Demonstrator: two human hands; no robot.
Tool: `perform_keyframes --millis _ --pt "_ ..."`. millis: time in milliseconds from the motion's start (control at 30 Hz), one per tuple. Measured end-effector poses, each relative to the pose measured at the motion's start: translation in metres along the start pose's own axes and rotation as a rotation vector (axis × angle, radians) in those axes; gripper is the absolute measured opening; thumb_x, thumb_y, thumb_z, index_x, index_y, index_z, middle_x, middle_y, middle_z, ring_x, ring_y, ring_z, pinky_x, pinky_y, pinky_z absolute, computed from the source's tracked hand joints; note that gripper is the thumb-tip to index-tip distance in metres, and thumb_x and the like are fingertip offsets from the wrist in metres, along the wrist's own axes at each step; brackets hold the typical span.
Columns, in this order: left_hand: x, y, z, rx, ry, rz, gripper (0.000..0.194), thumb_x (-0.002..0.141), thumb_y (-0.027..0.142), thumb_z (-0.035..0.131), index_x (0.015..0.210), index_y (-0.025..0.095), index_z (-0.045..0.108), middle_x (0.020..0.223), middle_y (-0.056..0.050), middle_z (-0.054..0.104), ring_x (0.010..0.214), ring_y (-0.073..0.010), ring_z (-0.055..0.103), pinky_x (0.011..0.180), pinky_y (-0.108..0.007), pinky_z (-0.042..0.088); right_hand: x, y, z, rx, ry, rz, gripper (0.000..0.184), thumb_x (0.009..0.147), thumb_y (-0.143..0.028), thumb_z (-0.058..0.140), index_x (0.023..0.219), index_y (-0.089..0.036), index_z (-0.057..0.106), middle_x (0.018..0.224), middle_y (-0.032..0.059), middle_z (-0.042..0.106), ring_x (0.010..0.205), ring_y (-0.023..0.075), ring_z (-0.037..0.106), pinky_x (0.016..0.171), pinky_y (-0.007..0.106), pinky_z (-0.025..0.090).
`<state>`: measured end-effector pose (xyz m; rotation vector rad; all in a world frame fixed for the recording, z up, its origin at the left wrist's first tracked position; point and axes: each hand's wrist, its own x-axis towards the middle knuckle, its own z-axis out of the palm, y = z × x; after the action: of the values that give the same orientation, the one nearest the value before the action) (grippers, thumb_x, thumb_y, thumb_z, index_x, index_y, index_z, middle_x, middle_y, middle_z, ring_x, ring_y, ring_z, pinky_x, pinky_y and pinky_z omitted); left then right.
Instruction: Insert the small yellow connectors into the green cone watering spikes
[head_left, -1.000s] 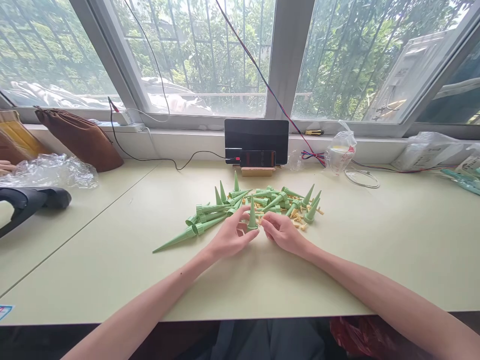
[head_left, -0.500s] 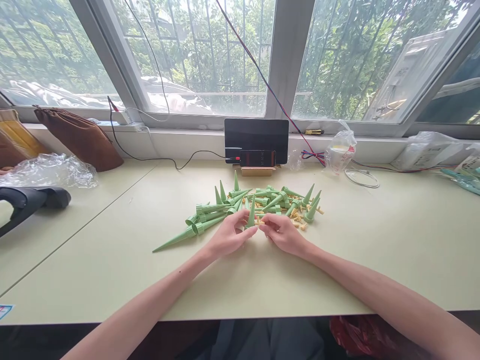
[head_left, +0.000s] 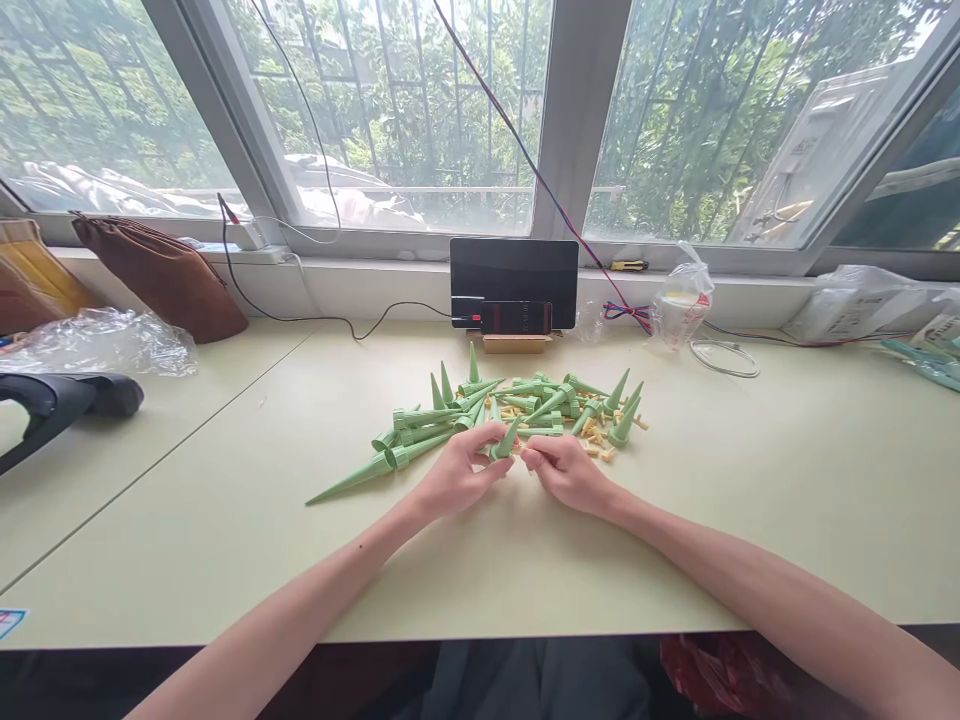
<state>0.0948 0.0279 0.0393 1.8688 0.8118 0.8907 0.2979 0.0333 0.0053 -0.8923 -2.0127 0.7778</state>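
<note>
A green plastic watering spike (head_left: 508, 438) is held in my left hand (head_left: 466, 472), its thin tip pointing up and leaning right. Close beside its wide end, my right hand (head_left: 566, 470) is closed in a pinch on a small yellow plastic valve (head_left: 519, 448), mostly covered by the fingertips. How far the valve sits in the spike cannot be seen. Just beyond both hands lies a heap of green spikes (head_left: 551, 400), some standing tip up. Loose yellow valves (head_left: 596, 437) are scattered at the heap's right side.
A dark tablet (head_left: 514, 270) with a phone (head_left: 517, 318) before it stands on a small cardboard support at the back. A bagged cup (head_left: 681, 305) and a coiled white cable (head_left: 724, 358) are to the right. A black curved object (head_left: 67, 400) and clear plastic wrap (head_left: 105, 340) lie left.
The spike in my left hand has tilted from nearly upright toward the right. The yellow valve between my hands is now more hidden by my right fingertips.
</note>
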Motion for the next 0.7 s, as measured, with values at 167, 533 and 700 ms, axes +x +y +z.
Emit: perform_keyframes --millis 167,533,700 --pt "0.0001 -0.0006 0.0005 -0.014 -0.002 -0.036 0.013 0.089 0.027 0.061 0.098 0.018 0.065 0.098 -0.005 0.065 0.090 -0.0183 0.061 0.075 -0.029 0.058 -0.0003 0.0025 0.0001 -0.008 -0.014 -0.007 0.038 0.099 -0.033 0.041 0.064 -0.019 0.044 0.056 -0.0037 0.041 0.052 0.0101 0.034 0.051 0.024 0.027" --pt "0.0007 0.0023 0.0004 -0.247 -0.026 -0.206 0.025 0.084 0.036 0.071 0.098 0.017 0.067 0.093 -0.007 0.066 0.089 -0.0213 0.064 0.063 -0.027 0.058 0.0001 0.0015 0.0009 -0.011 -0.022 0.030 0.043 0.102 -0.043 0.040 0.070 -0.019 0.055 0.056 -0.0036 0.045 0.051 0.0113 0.038 0.052 0.025 0.032" --pt "0.0016 0.0003 0.0000 -0.317 -0.013 -0.211 0.024 0.083 0.036 0.072 0.096 0.016 0.068 0.090 -0.005 0.065 0.081 -0.0175 0.063 0.061 -0.026 0.057 0.0002 -0.0046 -0.0007 0.030 -0.055 0.030 0.032 0.100 -0.040 0.047 0.078 -0.019 0.058 0.060 -0.0039 0.047 0.051 0.0103 0.037 0.050 0.024 0.030"
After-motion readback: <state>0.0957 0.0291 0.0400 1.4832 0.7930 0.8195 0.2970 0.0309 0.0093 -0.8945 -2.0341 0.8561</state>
